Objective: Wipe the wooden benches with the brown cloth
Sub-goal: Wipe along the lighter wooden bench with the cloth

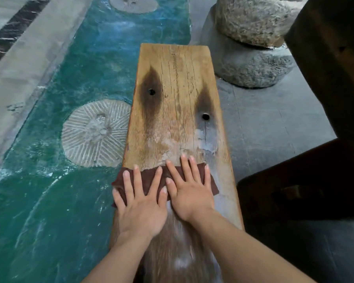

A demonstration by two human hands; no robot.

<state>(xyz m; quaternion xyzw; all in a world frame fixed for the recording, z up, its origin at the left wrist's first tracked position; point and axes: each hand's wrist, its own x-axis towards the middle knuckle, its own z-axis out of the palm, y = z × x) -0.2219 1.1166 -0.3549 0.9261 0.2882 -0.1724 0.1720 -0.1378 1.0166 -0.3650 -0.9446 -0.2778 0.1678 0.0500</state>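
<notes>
A long wooden bench runs away from me, with two dark stains around small holes. The brown cloth lies flat across the bench's width near me. My left hand presses on the cloth's left part with fingers spread and straight. Beside it, my right hand presses flat on the cloth's right part, its fingertips reaching past the cloth's far edge onto the wood. Pale dusty patches show on the wood just beyond the cloth.
A teal floor panel with round carved stone discs lies left of the bench. Stacked rough stones stand at the far right on grey floor. Dark wooden furniture rises on the right.
</notes>
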